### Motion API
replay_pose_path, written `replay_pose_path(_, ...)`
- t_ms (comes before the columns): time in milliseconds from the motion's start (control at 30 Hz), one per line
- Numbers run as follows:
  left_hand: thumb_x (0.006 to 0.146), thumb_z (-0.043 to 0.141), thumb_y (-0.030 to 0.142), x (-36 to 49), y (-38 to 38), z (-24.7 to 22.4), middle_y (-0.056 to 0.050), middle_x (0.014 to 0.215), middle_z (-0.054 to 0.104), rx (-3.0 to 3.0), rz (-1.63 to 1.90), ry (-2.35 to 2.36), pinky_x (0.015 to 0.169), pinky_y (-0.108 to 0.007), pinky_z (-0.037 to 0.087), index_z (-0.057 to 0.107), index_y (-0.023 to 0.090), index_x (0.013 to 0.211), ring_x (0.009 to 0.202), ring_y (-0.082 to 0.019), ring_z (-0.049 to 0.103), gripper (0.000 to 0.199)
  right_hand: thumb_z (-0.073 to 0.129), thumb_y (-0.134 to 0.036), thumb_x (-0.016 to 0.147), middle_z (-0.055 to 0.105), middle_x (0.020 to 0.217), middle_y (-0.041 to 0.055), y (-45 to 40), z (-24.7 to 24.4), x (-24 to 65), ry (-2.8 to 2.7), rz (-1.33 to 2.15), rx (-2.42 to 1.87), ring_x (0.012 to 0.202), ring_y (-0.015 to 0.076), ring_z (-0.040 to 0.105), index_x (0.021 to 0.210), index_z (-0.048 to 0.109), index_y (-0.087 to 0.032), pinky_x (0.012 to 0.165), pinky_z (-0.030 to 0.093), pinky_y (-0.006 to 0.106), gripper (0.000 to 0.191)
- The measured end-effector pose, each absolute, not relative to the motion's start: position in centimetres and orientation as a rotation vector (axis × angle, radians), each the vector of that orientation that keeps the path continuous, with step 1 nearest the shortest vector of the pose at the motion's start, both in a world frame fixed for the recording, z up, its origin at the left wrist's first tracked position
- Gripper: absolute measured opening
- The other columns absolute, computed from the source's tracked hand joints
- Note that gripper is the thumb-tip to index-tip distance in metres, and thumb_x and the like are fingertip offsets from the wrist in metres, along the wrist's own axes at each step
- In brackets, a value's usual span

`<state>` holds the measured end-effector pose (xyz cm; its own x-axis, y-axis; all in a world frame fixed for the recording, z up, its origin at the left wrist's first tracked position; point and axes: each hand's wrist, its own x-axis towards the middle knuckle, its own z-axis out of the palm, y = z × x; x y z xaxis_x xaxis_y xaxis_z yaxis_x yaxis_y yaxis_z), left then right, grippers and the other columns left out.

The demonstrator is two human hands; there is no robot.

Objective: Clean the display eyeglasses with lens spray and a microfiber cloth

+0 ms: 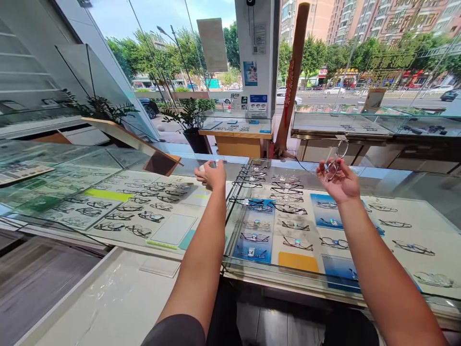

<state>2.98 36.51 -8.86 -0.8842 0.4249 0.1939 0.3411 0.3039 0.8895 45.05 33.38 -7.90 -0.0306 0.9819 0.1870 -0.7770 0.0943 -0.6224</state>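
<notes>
My right hand (342,182) is raised above the right part of the glass counter, its fingers closed round a pair of eyeglasses (342,148). The thin, clear-looking frame is turned upright, one lens above the other, and a small white tag shows at its top. My left hand (213,175) reaches out over the counter with curled fingers. Something small and whitish shows at its fingertips, too little of it to name. Below both hands, several eyeglasses (288,198) lie in rows inside the glass display counter (230,269).
A white open drawer or tray (118,298) juts out at lower left. On the left counter leans a wooden-framed mirror or board (162,161). Beyond stand a potted plant (190,129), a wooden post (290,81), further display cases (360,127) and large windows onto a street.
</notes>
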Motion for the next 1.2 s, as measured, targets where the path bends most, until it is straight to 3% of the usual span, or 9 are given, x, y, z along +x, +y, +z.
replay_pose_path(133, 0.075, 0.09, 0.036, 2.1, 36.9, -10.3, -0.022, 0.166, 0.037, 0.818, 1.492, 2.404, 0.115, -0.071, 0.034, 0.068, 0.023, 0.101, 0.146, -0.052, 0.036, 0.037, 0.085, -0.038, 0.087, 0.085, 0.1, -0.0065, 33.5, -8.0, 45.1, -0.725, 1.463, -0.391, 0.114, 0.0189, 0.079, 0.086, 0.078, -0.034, 0.113, 0.059, 0.042, 0.008)
replay_pose_path(267, 0.094, 0.071, 0.032, 1.9, 36.7, -10.0, -0.025, 0.148, 0.053, 0.905, 1.575, 2.36, 0.117, -0.071, 0.033, 0.06, 0.021, 0.1, 0.143, -0.046, 0.043, 0.017, 0.087, -0.039, 0.086, 0.085, 0.103, -0.0082, 33.2, -7.7, 44.8, -0.733, 1.473, -0.381, 0.114, 0.0178, 0.079, 0.085, 0.078, -0.034, 0.114, 0.059, 0.041, 0.01)
replay_pose_path(367, 0.106, 0.054, 0.032, 2.9, 36.8, -8.5, -0.019, 0.135, 0.061, 1.078, 1.74, 2.234, 0.119, -0.055, 0.041, 0.055, 0.021, 0.115, 0.134, -0.033, 0.055, 0.014, 0.087, -0.039, 0.086, 0.085, 0.107, -0.0079, 32.7, -7.3, 44.4, -0.785, 1.45, -0.375, 0.117, 0.018, 0.078, 0.085, 0.079, -0.034, 0.115, 0.059, 0.04, 0.01)
replay_pose_path(500, 0.11, 0.05, 0.044, 6.8, 36.8, -6.8, -0.005, 0.111, 0.064, 1.369, 1.854, 1.78, 0.1, -0.034, 0.056, 0.051, 0.024, 0.116, 0.105, -0.019, 0.068, 0.021, 0.094, -0.042, 0.079, 0.084, 0.112, -0.003, 32.2, -6.9, 43.5, -0.913, 1.392, -0.381, 0.113, 0.0202, 0.078, 0.086, 0.081, -0.031, 0.114, 0.059, 0.039, 0.018)
replay_pose_path(633, 0.096, 0.069, 0.057, 12.1, 34.6, -6.5, -0.001, 0.103, 0.06, 1.398, 1.644, 0.901, 0.077, -0.032, 0.061, 0.048, 0.027, 0.116, 0.09, -0.017, 0.069, 0.042, 0.1, -0.043, 0.072, 0.084, 0.109, 0.0008, 31.7, -6.8, 42.1, -1.015, 1.363, -0.439, 0.108, 0.0194, 0.078, 0.084, 0.081, -0.028, 0.114, 0.059, 0.038, 0.027)
replay_pose_path(800, 0.081, 0.081, 0.049, 16.1, 31.0, -6.6, -0.005, 0.102, 0.063, 1.374, 1.233, 0.647, 0.065, -0.029, 0.057, 0.052, 0.026, 0.112, 0.092, -0.02, 0.068, 0.048, 0.1, -0.048, 0.073, 0.084, 0.105, 0.0034, 30.9, -7.0, 40.2, -1.112, 1.364, -0.533, 0.104, 0.0198, 0.076, 0.084, 0.081, -0.026, 0.116, 0.058, 0.043, 0.031)
replay_pose_path(933, 0.082, 0.065, 0.062, 16.8, 29.9, -6.2, -0.007, 0.09, 0.057, 1.353, 1.104, 0.62, 0.055, -0.032, 0.05, 0.045, 0.025, 0.088, 0.086, -0.024, 0.064, 0.043, 0.1, -0.052, 0.072, 0.083, 0.098, 0.003, 30.6, -7.3, 38.9, -1.156, 1.335, -0.593, 0.094, 0.0179, 0.074, 0.083, 0.08, -0.025, 0.115, 0.058, 0.046, 0.035)
replay_pose_path(1100, 0.087, 0.018, 0.097, 16.4, 29.7, -5.4, -0.008, 0.076, 0.048, 1.281, 1.072, 0.626, 0.048, -0.033, 0.042, 0.042, 0.025, 0.072, 0.073, -0.023, 0.056, 0.077, 0.1, -0.054, 0.07, 0.082, 0.096, 0.004, 30.2, -7.8, 37.9, -1.207, 1.354, -0.655, 0.094, 0.0186, 0.073, 0.082, 0.082, -0.024, 0.109, 0.058, 0.042, 0.037)
replay_pose_path(1200, 0.086, 0.021, 0.098, 16.2, 30.0, -5.6, -0.005, 0.07, 0.045, 1.32, 1.121, 0.649, 0.045, -0.03, 0.035, 0.044, 0.025, 0.067, 0.065, -0.019, 0.05, 0.08, 0.098, -0.055, 0.072, 0.083, 0.096, 0.0045, 29.8, -7.9, 37.4, -1.283, 1.36, -0.678, 0.094, 0.019, 0.072, 0.083, 0.083, -0.024, 0.107, 0.056, 0.042, 0.036)
